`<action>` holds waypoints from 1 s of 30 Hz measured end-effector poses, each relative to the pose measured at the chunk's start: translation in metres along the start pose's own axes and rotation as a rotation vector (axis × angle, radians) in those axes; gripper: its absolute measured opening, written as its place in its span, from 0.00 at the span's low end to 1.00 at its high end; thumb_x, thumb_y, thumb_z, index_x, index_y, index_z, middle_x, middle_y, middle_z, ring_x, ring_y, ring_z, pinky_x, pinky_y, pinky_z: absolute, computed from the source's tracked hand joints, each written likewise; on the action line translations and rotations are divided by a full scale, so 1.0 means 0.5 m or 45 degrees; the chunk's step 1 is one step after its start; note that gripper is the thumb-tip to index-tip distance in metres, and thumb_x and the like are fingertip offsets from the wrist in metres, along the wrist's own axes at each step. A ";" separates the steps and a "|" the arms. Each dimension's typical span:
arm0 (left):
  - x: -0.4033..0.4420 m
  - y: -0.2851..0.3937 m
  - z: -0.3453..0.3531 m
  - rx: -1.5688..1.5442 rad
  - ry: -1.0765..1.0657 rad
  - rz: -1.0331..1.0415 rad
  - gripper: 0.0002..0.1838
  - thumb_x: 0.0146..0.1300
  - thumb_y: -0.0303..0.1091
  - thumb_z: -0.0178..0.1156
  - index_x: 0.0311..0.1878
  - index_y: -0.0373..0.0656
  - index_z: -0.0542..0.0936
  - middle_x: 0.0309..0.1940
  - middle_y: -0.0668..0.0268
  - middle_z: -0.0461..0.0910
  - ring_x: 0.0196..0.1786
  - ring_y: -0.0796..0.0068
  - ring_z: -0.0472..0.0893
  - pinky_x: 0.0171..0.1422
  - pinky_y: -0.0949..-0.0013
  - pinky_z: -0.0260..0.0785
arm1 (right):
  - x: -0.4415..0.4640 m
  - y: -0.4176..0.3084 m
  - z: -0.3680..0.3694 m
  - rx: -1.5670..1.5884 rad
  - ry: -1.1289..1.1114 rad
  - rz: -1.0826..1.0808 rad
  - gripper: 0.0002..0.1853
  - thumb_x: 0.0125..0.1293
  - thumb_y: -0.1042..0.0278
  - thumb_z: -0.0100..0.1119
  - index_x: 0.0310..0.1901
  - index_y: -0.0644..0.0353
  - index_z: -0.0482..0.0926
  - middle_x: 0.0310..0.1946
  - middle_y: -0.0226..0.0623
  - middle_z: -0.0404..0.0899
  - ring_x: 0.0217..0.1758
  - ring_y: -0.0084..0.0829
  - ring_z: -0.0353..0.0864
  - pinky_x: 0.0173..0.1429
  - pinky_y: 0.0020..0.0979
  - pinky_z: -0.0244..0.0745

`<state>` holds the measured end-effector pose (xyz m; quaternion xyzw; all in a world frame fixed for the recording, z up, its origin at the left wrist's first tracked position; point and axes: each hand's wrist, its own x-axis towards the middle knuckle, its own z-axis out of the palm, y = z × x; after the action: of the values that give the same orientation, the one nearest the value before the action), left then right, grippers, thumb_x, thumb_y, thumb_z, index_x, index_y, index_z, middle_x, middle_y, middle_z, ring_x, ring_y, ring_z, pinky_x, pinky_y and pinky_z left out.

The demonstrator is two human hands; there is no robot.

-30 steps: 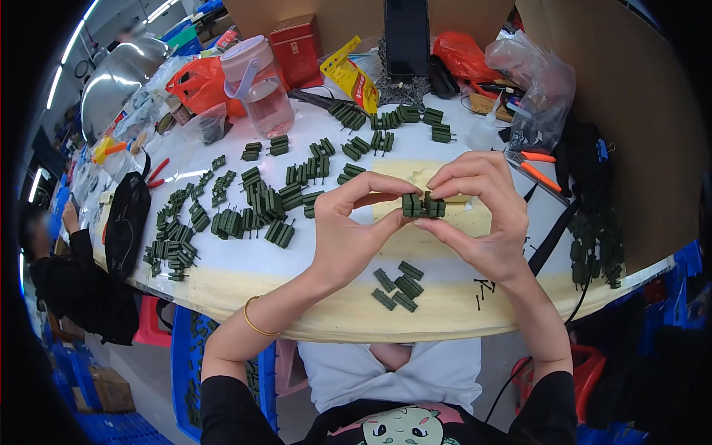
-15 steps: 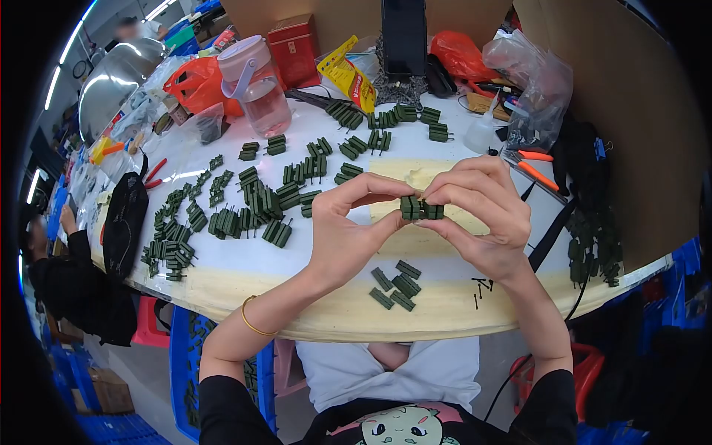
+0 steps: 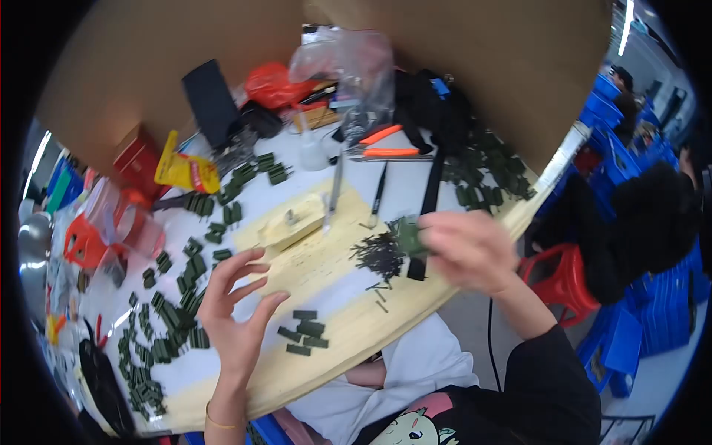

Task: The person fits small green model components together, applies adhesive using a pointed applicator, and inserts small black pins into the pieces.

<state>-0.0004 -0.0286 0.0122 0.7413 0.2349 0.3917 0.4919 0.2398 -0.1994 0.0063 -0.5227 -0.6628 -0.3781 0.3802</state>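
Note:
My left hand (image 3: 239, 315) hovers over the table with thumb and fingers spread, holding nothing. At the right, my right hand (image 3: 471, 251) is smeared by motion; its fingertips pinch a blurred green piece (image 3: 406, 236) beside a pile of small black pins (image 3: 377, 256). Several loose dark green blocks (image 3: 311, 328) lie on the table between my hands. Many joined green blocks (image 3: 175, 315) spread over the left part of the table. A pale yellow block (image 3: 293, 222) lies past my left hand.
Orange-handled pliers (image 3: 391, 152), a black-tipped tool (image 3: 379, 194) and a squeeze bottle (image 3: 313, 152) lie or stand farther back. A dark green heap (image 3: 486, 170) is at the right. A red stool (image 3: 560, 282) stands beyond the table (image 3: 415, 315).
The view has swung right. My hands have come apart; the left has opened and holds no green piece. My right hand has moved right, beside the black pins.

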 end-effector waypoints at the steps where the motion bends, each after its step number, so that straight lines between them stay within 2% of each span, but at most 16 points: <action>1: -0.001 0.001 -0.005 -0.017 -0.046 0.000 0.25 0.46 0.17 0.69 0.52 0.37 0.78 0.50 0.59 0.80 0.48 0.68 0.81 0.54 0.67 0.77 | -0.028 0.021 -0.045 -0.211 0.122 0.030 0.17 0.52 0.84 0.63 0.45 0.62 0.79 0.46 0.38 0.83 0.40 0.28 0.80 0.43 0.26 0.77; 2: -0.004 0.005 -0.005 -0.028 -0.083 -0.002 0.25 0.47 0.18 0.68 0.52 0.37 0.78 0.51 0.57 0.80 0.48 0.66 0.80 0.54 0.66 0.77 | -0.066 0.061 -0.081 -0.323 0.304 0.128 0.20 0.51 0.85 0.64 0.48 0.61 0.78 0.47 0.37 0.82 0.43 0.30 0.81 0.45 0.26 0.77; 4: -0.011 0.017 -0.002 -0.235 -0.209 0.072 0.18 0.51 0.19 0.65 0.48 0.37 0.79 0.47 0.54 0.80 0.48 0.62 0.80 0.55 0.62 0.78 | -0.127 0.135 -0.154 -0.734 0.444 0.427 0.21 0.51 0.86 0.66 0.49 0.61 0.78 0.47 0.36 0.81 0.42 0.31 0.80 0.44 0.28 0.77; 5: -0.017 0.034 0.005 -0.235 -0.220 0.075 0.18 0.51 0.19 0.65 0.48 0.37 0.79 0.47 0.54 0.80 0.48 0.62 0.80 0.55 0.62 0.78 | -0.153 0.176 -0.182 -0.783 0.470 0.597 0.18 0.54 0.84 0.65 0.48 0.61 0.79 0.44 0.35 0.82 0.37 0.29 0.80 0.42 0.27 0.76; 7: -0.043 0.091 0.041 -0.786 -0.390 0.024 0.14 0.51 0.20 0.62 0.44 0.38 0.79 0.44 0.54 0.79 0.48 0.59 0.81 0.54 0.56 0.78 | -0.244 0.275 -0.237 -0.777 0.335 1.122 0.14 0.56 0.80 0.65 0.45 0.63 0.79 0.41 0.36 0.82 0.32 0.29 0.78 0.40 0.26 0.75; 9: -0.065 0.136 0.061 -1.339 -0.539 -0.034 0.11 0.52 0.22 0.59 0.40 0.38 0.78 0.40 0.53 0.79 0.47 0.57 0.81 0.54 0.51 0.78 | -0.308 0.367 -0.273 -0.867 0.062 1.343 0.12 0.57 0.77 0.63 0.44 0.65 0.80 0.39 0.38 0.82 0.31 0.34 0.80 0.39 0.29 0.76; 10: -0.070 0.149 0.057 -1.334 -0.531 -0.031 0.11 0.52 0.22 0.59 0.40 0.38 0.78 0.40 0.53 0.79 0.47 0.57 0.81 0.54 0.51 0.78 | -0.324 0.410 -0.280 -0.858 0.061 1.340 0.12 0.57 0.77 0.63 0.44 0.65 0.80 0.39 0.38 0.82 0.31 0.34 0.80 0.39 0.29 0.76; 12: -0.081 0.173 0.050 -1.452 -0.608 -0.030 0.08 0.57 0.31 0.58 0.38 0.40 0.80 0.39 0.55 0.81 0.46 0.58 0.82 0.56 0.53 0.76 | -0.355 0.499 -0.282 -1.192 -0.331 1.230 0.15 0.55 0.78 0.59 0.46 0.66 0.79 0.43 0.41 0.82 0.34 0.43 0.81 0.42 0.36 0.77; 15: -0.101 0.202 0.041 -1.630 -0.728 -0.039 0.15 0.64 0.45 0.57 0.36 0.43 0.83 0.37 0.59 0.84 0.45 0.59 0.84 0.61 0.55 0.73 | -0.405 0.620 -0.279 -1.258 -0.363 1.166 0.17 0.54 0.79 0.56 0.48 0.65 0.79 0.45 0.43 0.81 0.39 0.49 0.81 0.45 0.40 0.77; 17: -0.110 0.213 0.035 -1.750 -0.815 -0.037 0.23 0.69 0.55 0.56 0.34 0.45 0.86 0.35 0.61 0.86 0.44 0.59 0.85 0.64 0.56 0.71 | -0.416 0.655 -0.269 -1.061 -0.140 1.105 0.17 0.57 0.80 0.52 0.49 0.64 0.79 0.46 0.43 0.80 0.43 0.49 0.81 0.47 0.40 0.76; 20: -0.107 0.166 0.050 -1.725 -0.788 0.023 0.22 0.69 0.55 0.56 0.35 0.45 0.83 0.35 0.60 0.84 0.43 0.60 0.84 0.60 0.56 0.72 | -0.295 0.508 -0.248 -1.020 0.029 1.206 0.15 0.58 0.82 0.52 0.47 0.63 0.79 0.45 0.41 0.80 0.42 0.42 0.81 0.45 0.34 0.76; 22: -0.102 0.144 0.057 -1.703 -0.772 0.084 0.21 0.70 0.55 0.55 0.36 0.45 0.81 0.36 0.60 0.82 0.42 0.60 0.83 0.57 0.56 0.74 | -0.217 0.371 -0.225 -1.028 0.559 0.820 0.15 0.58 0.84 0.53 0.46 0.62 0.79 0.46 0.38 0.80 0.39 0.33 0.79 0.41 0.27 0.73; 24: -0.097 0.132 0.060 -1.672 -0.765 0.131 0.21 0.70 0.54 0.54 0.37 0.45 0.78 0.36 0.59 0.81 0.40 0.61 0.82 0.54 0.56 0.76 | -0.188 0.278 -0.186 -0.793 0.495 0.587 0.13 0.58 0.84 0.56 0.44 0.61 0.80 0.45 0.34 0.80 0.37 0.27 0.76 0.39 0.22 0.71; 27: -0.094 0.125 0.061 -1.637 -0.767 0.189 0.20 0.70 0.54 0.53 0.38 0.45 0.75 0.37 0.58 0.78 0.39 0.61 0.81 0.49 0.56 0.78 | -0.164 0.243 -0.137 -0.673 -0.343 0.577 0.14 0.56 0.81 0.59 0.46 0.62 0.79 0.46 0.37 0.80 0.39 0.34 0.77 0.45 0.30 0.74; 29: -0.092 0.126 0.060 -1.614 -0.761 0.238 0.20 0.70 0.54 0.53 0.40 0.45 0.72 0.37 0.57 0.77 0.37 0.62 0.80 0.45 0.56 0.80 | -0.137 0.255 -0.098 -0.765 -0.466 0.471 0.19 0.56 0.84 0.58 0.51 0.65 0.79 0.47 0.40 0.79 0.47 0.38 0.74 0.52 0.32 0.72; 30: -0.086 0.134 0.064 -1.614 -0.757 0.244 0.20 0.70 0.54 0.53 0.40 0.45 0.72 0.37 0.57 0.77 0.37 0.62 0.80 0.45 0.56 0.80 | -0.138 0.274 -0.092 -0.764 -0.464 0.465 0.19 0.56 0.84 0.58 0.51 0.65 0.79 0.47 0.40 0.79 0.47 0.38 0.74 0.52 0.32 0.72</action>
<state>-0.0022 -0.1049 0.0517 0.4051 -0.2490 0.2754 0.8355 0.3903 -0.2457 -0.0221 -0.7784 -0.4756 -0.3821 0.1478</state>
